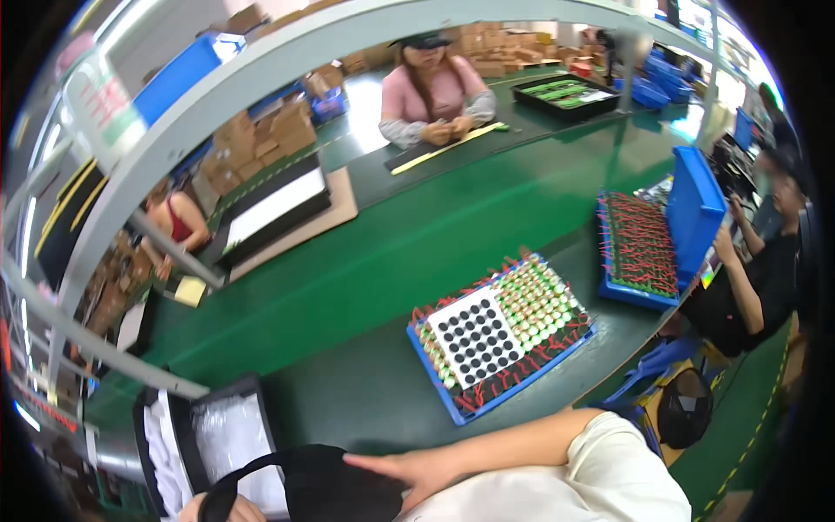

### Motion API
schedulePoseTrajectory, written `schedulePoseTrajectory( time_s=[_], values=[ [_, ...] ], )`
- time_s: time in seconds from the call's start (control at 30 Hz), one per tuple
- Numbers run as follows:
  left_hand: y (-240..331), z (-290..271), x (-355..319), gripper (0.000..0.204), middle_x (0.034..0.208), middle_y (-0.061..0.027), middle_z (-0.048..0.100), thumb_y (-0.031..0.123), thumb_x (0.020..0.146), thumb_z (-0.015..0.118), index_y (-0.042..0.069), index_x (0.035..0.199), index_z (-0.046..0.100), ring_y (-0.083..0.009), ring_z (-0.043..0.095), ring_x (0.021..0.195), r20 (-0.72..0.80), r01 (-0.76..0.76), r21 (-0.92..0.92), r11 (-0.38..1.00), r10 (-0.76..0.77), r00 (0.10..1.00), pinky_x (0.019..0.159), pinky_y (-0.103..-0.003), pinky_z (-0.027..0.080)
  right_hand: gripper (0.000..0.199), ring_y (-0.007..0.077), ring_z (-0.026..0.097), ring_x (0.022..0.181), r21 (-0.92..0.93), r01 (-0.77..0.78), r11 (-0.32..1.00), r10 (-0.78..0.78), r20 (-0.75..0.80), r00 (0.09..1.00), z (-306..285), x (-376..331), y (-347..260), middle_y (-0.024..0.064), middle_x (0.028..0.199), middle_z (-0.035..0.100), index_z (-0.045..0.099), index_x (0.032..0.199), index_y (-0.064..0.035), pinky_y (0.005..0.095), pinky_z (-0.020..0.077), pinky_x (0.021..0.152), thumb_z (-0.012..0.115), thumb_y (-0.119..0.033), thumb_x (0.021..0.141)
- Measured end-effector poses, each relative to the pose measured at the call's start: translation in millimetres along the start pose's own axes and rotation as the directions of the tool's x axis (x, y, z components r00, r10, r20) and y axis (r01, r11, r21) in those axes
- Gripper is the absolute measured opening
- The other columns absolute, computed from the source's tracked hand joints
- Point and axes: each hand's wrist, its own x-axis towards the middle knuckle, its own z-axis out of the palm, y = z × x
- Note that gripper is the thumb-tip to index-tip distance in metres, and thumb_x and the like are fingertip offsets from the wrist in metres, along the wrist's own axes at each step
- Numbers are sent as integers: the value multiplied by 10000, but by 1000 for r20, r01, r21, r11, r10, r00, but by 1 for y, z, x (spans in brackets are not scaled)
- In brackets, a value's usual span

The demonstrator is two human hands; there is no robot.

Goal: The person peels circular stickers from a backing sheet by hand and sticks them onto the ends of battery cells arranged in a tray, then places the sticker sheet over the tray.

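Right hand (417,474) lies flat, fingers spread, on the black bag (326,491) at the near desk (365,391) edge; left hand (230,509) grips its strap. The bag could slide off.

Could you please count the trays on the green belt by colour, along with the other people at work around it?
Blue trays: 2
Black trays: 1
Other people: 3
Total: 6
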Motion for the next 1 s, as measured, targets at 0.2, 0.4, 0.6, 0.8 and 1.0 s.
schedulePoseTrajectory(
  time_s=[0.2, 0.4, 0.6, 0.8, 1.0],
  values=[
    [-21, -40, 68, 471, 912, -150, 587, 251, 655, 756, -62, 971, 602, -264, 568, 815, 195, -2, 9, 1000, 1, 981, 712, -356, 446, 1138, 298, 617, 962, 497, -248, 831, 337, -96, 937, 0, 8, 33, 254, 1291, 469, -146, 1494, -200, 365, 505, 808, 729, -122, 770],
    [-57, -113, 101, 337, 899, -110, 608, 168, 768, 703, -60, 986, 586, -194, 569, 777, 536, 111, 183, 977, -194, 822, 660, -344, 452, 1055, 276, 632, 839, 81, -441, 894, 442, -329, 835, -15, 27, 64, 239, 1118, 502, -123, 1496, -170, 346, 528, 736, 680, -125, 814],
    [-55, -115, 109, 331, 704, -99, 569, 287, 837, 681, -35, 804, 612, -218, 564, 618, 602, 556, 335, 761, -626, 495, 561, -350, 445, 1021, 334, 623, 727, -98, -628, 772, 568, -335, 752, -20, 41, 71, 194, 828, 617, -119, 1494, -178, 403, 505, 696, 656, -166, 829],
    [-39, -121, 72, 478, 684, -122, 631, 445, 788, 698, -30, 770, 643, -241, 622, 637, 379, 470, 584, 661, -735, 563, 609, -328, 496, 987, 338, 631, 724, -81, -574, 815, 531, -294, 795, 12, 52, 79, 183, 860, 639, -134, 1489, -158, 393, 508, 707, 612, -138, 844],
    [70, -55, 162, 184, 714, -143, 549, 126, 760, 667, -3, 837, 560, -272, 538, 685, -4, 155, 955, -254, 510, 860, 644, -352, 430, 886, 280, 656, 855, -111, -556, 824, 530, -201, 824, 24, 26, 37, 195, 1205, 571, -43, 1507, -167, 370, 516, 826, 574, -169, 871]
  ],
)
